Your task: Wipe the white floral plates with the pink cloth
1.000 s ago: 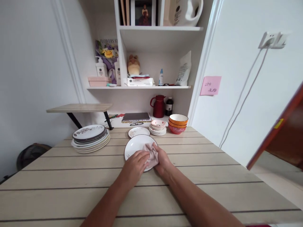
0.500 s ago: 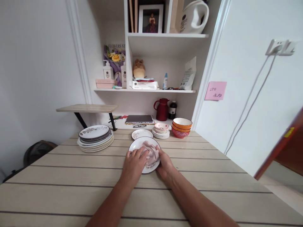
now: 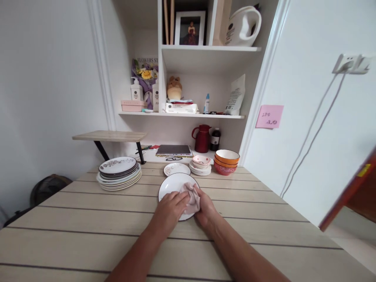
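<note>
A white dark-rimmed plate [image 3: 172, 184] is tilted slightly over the table in front of me. My right hand [image 3: 205, 205] grips its right edge, thumb near the rim and fingers underneath. Across the plate's face lies my left hand [image 3: 173, 205], its fingers pressing a crumpled pale pink cloth [image 3: 192, 199] against the right part of the plate. The left fingertips are partly hidden in the folds. Just behind is a flat plate with a floral pattern [image 3: 176, 169].
To the left stands a tall stack of plates [image 3: 119, 174] beside a small raised shelf [image 3: 110, 136]. Small dishes [image 3: 201, 164] and stacked orange and red bowls [image 3: 226, 161] are at the back right. Behind them are a red jug [image 3: 202, 139] and a closed laptop [image 3: 174, 149].
My left hand has slid the cloth from the middle of the plate toward its lower right. The right hand keeps its hold on the rim. The camera view has shifted slightly.
</note>
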### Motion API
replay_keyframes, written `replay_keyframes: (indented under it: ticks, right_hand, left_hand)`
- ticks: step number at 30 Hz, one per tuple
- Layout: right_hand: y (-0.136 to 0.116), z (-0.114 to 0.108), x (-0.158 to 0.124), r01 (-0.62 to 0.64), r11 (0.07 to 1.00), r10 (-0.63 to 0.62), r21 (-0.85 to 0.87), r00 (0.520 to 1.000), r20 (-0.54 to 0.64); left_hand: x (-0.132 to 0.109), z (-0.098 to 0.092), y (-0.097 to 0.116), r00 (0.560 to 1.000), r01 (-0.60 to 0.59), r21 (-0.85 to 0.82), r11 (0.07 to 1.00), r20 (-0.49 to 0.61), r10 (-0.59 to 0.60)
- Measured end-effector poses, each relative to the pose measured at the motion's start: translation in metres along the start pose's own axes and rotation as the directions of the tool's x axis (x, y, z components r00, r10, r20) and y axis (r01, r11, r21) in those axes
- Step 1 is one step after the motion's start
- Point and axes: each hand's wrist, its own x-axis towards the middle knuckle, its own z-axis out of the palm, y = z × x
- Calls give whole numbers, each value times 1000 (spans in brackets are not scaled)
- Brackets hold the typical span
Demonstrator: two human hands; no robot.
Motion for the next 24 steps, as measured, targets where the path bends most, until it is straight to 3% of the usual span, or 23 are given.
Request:
replay_keyframes:
  ticks: [4, 24]
  right_hand:
    - [1, -3, 5, 19, 1000, -19, -2, 1000, -6]
    - [-4, -1, 2, 26, 999, -27, -19, 999, -30]
  left_hand:
    - [1, 2, -2, 998, 53, 6, 999, 23, -53]
    - [0, 5, -7, 989, 112, -89, 990, 105, -102]
